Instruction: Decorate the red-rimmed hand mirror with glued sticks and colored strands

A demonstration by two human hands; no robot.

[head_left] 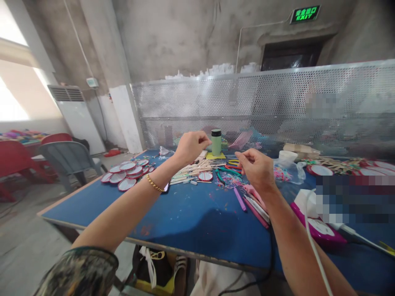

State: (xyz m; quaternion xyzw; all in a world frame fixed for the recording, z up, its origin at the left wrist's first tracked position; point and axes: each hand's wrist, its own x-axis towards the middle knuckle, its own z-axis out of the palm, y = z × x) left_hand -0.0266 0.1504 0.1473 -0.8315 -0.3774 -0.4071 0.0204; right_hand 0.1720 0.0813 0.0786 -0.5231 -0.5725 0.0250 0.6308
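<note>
My left hand [194, 146] is raised over the back of the blue table [185, 213], its thumb and fingertips pinched together just left of a green bottle [216, 144] with a black lid. Anything between those fingertips is too small to make out. To the right, my right hand [255, 165] hovers above a tangle of pink and blue strings [231, 180], fingers curled and pinched; what they hold, if anything, cannot be seen. Between and below the hands lie wooden sticks [197, 169], a small red-rimmed white disc [205, 176] and pliers with coloured handles [219, 176].
Several red-rimmed discs [126, 184] are piled at the left. Pens [256, 211] and a purple marker [240, 199] lie at the right, near a magenta-and-white device [321, 230] and white cable [311, 242]. A plastic bag [288, 170] and perforated metal screen [200, 102] stand behind.
</note>
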